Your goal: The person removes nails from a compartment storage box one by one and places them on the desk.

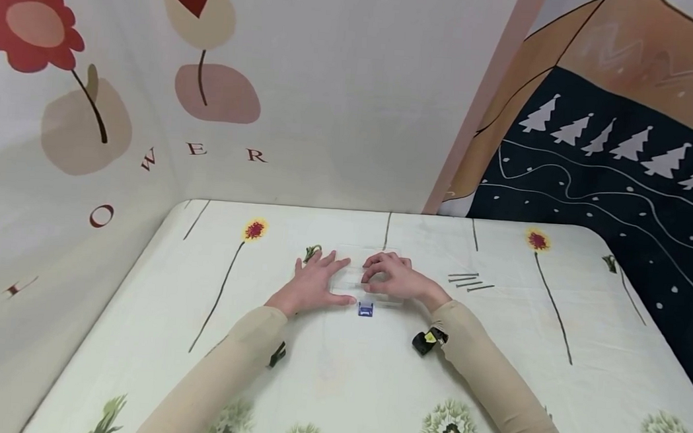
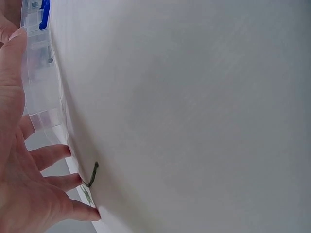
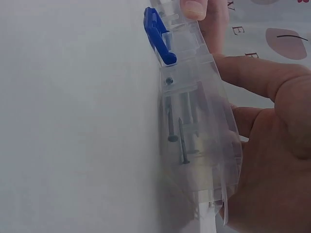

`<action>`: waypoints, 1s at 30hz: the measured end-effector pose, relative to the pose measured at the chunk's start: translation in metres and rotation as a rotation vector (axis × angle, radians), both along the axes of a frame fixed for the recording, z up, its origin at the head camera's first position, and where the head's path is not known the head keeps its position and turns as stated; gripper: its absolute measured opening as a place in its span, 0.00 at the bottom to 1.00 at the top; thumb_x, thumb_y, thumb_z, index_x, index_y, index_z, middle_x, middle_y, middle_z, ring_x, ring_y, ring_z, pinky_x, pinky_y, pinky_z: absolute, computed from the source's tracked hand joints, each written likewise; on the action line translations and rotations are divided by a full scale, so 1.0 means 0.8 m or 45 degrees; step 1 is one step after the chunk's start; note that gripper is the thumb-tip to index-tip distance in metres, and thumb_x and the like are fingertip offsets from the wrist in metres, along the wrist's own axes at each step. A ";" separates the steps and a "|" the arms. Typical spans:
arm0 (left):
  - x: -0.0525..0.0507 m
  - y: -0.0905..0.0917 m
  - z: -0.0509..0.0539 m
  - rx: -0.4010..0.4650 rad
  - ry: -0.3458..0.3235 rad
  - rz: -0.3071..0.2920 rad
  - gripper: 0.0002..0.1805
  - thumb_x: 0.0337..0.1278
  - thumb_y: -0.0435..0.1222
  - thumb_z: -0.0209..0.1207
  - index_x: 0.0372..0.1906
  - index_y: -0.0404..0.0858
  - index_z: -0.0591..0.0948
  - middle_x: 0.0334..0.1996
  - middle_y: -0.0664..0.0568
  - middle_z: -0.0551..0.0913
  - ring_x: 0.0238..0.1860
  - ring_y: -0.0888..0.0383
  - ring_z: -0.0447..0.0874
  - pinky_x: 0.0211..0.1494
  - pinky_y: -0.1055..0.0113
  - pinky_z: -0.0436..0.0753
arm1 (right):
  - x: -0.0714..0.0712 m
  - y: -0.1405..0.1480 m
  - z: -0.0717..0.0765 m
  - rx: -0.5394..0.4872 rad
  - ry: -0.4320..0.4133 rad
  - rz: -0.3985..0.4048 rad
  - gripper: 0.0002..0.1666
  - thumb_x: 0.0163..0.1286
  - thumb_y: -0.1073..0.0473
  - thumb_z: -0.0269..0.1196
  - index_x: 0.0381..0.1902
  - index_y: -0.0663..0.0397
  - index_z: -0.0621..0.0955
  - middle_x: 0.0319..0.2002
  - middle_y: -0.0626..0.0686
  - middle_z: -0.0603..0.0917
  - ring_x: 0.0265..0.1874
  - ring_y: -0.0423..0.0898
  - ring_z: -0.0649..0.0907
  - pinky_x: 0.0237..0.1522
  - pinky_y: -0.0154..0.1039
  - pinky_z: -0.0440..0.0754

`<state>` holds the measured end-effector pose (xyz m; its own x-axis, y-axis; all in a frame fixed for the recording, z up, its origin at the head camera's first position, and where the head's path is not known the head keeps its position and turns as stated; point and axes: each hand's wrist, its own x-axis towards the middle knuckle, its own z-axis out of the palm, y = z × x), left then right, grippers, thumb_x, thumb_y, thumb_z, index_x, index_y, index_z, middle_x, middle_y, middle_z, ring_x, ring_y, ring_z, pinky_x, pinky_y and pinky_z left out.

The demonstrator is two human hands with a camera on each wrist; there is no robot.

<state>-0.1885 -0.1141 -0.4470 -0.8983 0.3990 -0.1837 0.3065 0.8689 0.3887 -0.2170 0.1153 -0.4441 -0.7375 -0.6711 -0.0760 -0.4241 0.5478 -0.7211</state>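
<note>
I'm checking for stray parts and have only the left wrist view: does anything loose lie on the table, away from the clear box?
Observer: Yes, several loose nails lie on the tablecloth, to the right of the clear box.
Operator: Does the box hold more than the single nail I can make out?
Observer: Yes, the right wrist view shows at least two nails through its wall.
Operator: How are the right hand's fingers set?
Observer: In the head view, the right hand has its fingers bent at the box.

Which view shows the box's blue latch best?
The right wrist view: the blue latch looks large and unobstructed there. The head view shows it whole but small; the left wrist view cuts it off at the top edge.
</note>
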 end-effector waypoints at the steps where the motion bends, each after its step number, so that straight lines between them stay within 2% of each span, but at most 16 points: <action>1: 0.000 0.000 0.000 0.000 -0.002 0.000 0.50 0.48 0.66 0.62 0.74 0.48 0.63 0.73 0.39 0.54 0.73 0.35 0.42 0.64 0.29 0.42 | 0.000 0.000 0.000 0.002 -0.001 0.001 0.09 0.64 0.55 0.65 0.40 0.51 0.85 0.58 0.54 0.73 0.62 0.56 0.63 0.60 0.60 0.49; 11: 0.000 0.001 0.001 -0.012 0.000 0.006 0.50 0.47 0.66 0.62 0.74 0.48 0.63 0.73 0.39 0.55 0.73 0.35 0.43 0.65 0.29 0.43 | 0.003 0.000 0.002 0.005 0.005 0.008 0.07 0.66 0.55 0.64 0.38 0.50 0.83 0.58 0.54 0.73 0.62 0.56 0.62 0.60 0.60 0.48; 21: -0.001 0.004 0.000 -0.010 -0.001 -0.009 0.50 0.47 0.67 0.61 0.74 0.48 0.63 0.73 0.40 0.55 0.73 0.36 0.42 0.65 0.29 0.43 | 0.005 0.007 -0.002 0.015 0.124 0.054 0.14 0.67 0.55 0.64 0.48 0.51 0.85 0.58 0.53 0.74 0.59 0.55 0.66 0.56 0.59 0.54; 30: -0.001 0.002 0.002 -0.012 -0.009 0.000 0.51 0.46 0.67 0.62 0.74 0.48 0.63 0.73 0.39 0.55 0.73 0.35 0.43 0.65 0.29 0.43 | 0.000 0.004 0.001 0.033 0.066 0.069 0.10 0.67 0.55 0.65 0.44 0.51 0.86 0.58 0.53 0.74 0.59 0.54 0.65 0.56 0.57 0.53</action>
